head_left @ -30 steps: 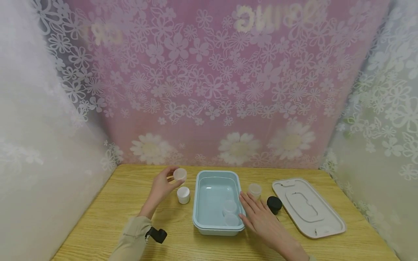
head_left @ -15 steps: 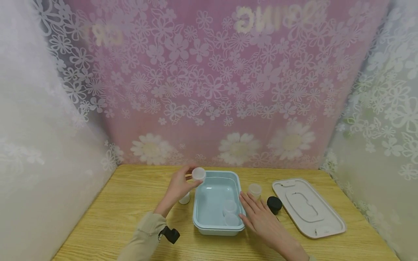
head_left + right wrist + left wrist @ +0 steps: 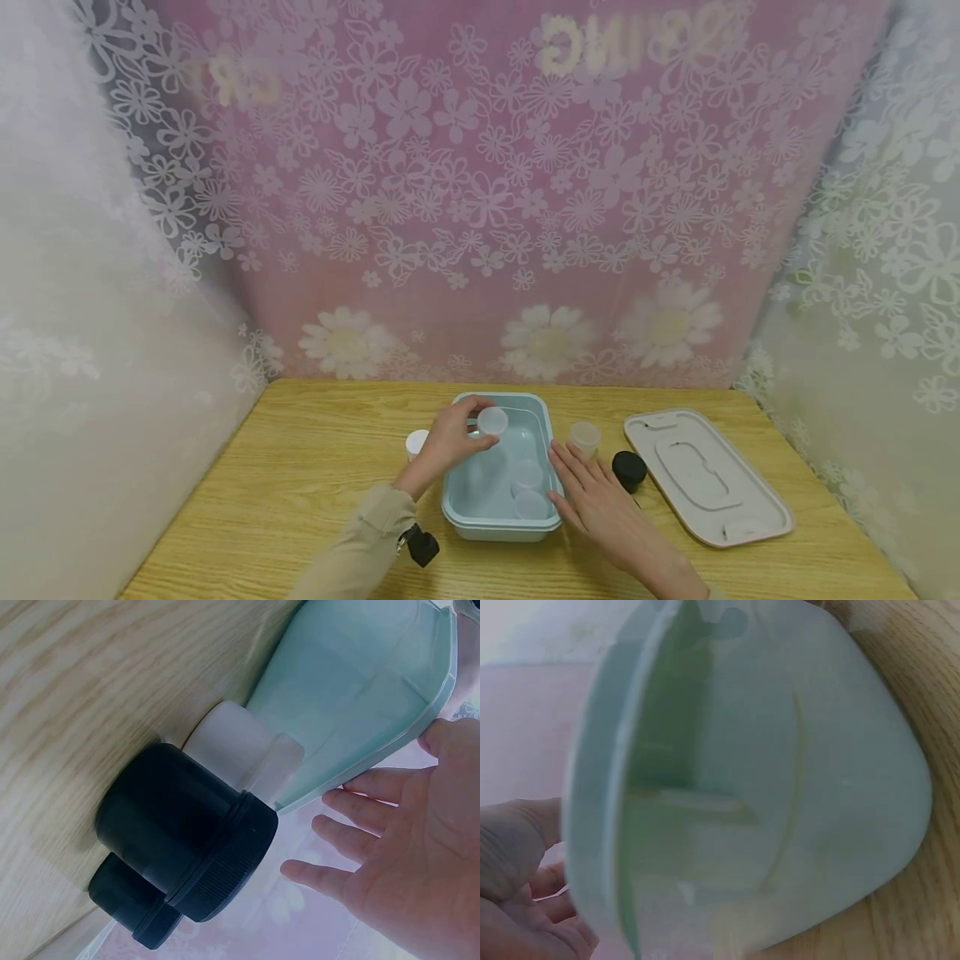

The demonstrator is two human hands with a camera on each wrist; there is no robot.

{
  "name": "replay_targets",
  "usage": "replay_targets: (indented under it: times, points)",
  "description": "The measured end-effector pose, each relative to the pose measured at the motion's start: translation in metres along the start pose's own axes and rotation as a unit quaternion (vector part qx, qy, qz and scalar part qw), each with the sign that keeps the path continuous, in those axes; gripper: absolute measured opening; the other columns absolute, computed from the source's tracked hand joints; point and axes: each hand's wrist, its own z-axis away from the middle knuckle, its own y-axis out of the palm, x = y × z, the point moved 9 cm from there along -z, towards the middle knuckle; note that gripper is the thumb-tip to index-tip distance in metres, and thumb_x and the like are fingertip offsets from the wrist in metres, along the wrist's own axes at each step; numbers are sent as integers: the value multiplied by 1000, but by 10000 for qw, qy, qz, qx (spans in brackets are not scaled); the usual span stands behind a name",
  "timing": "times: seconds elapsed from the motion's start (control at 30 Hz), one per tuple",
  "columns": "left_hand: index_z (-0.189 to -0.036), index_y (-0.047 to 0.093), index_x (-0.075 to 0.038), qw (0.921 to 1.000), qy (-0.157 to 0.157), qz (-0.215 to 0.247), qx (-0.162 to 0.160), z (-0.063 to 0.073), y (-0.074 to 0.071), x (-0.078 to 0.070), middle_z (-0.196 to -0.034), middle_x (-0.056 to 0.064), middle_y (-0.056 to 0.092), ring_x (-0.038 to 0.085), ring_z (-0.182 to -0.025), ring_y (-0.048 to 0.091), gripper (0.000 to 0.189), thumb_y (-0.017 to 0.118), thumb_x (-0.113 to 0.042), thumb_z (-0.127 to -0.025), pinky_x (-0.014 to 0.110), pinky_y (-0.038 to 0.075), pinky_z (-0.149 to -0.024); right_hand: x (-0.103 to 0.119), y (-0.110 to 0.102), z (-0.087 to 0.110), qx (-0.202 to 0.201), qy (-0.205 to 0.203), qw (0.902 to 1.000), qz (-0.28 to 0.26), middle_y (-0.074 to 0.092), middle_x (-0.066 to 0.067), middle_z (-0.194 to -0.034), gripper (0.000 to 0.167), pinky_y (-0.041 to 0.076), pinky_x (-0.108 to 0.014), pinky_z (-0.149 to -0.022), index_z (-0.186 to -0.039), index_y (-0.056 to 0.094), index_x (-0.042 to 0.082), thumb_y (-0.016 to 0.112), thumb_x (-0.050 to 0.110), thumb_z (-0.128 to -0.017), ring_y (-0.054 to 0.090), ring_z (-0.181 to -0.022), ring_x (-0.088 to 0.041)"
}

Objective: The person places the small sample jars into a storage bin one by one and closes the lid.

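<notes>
My left hand [image 3: 452, 435] pinches a small translucent jar [image 3: 492, 422] between thumb and fingers, over the far half of a light blue plastic bin [image 3: 500, 525]. Two similar translucent jars, the farther [image 3: 527, 475] and the nearer [image 3: 531, 504], are inside the bin at its near right corner. My right hand [image 3: 603, 504] lies with straight fingers against the bin's right rim; the right wrist view shows the fingertips at that rim. In the left wrist view, my hand [image 3: 525, 885] appears at the left, and the bin's wall hides the jar it holds.
A white-lidded jar [image 3: 417, 441] stands left of the bin, partly behind my left hand. To the right are a translucent jar [image 3: 585, 437] and a black jar [image 3: 629, 472]; a smaller black jar [image 3: 131, 900] shows behind it. A pale lid [image 3: 708, 479] lies farther right.
My left hand has carried the translucent jar rightward, from above the table left of the bin to over the bin's inside. My right hand has stayed at the rim.
</notes>
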Motion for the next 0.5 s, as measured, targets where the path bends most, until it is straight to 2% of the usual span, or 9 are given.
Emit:
replay_targets:
  times: [0.27, 0.5]
  points:
    - [-133, 61, -2, 9985, -71, -399, 371, -4, 16, -3, -127, 15, 65, 32, -113, 66, 48, 80, -11, -89, 36, 59, -90, 0, 1, 0, -34, -22, 10000, 22, 40, -11, -160, 61, 39, -65, -108, -154, 43, 3, 59, 33, -104, 39, -146, -34]
    - [-130, 63, -2, 9953, -90, -735, 622, -10, 24, -3, -124, 13, 67, 31, -112, 65, 46, 80, -14, -89, 42, 57, -90, 0, 0, 0, -113, -73, 9999, 49, 42, -12, -159, 61, 40, -65, -107, -153, 44, 2, 60, 32, -103, 40, -145, -35]
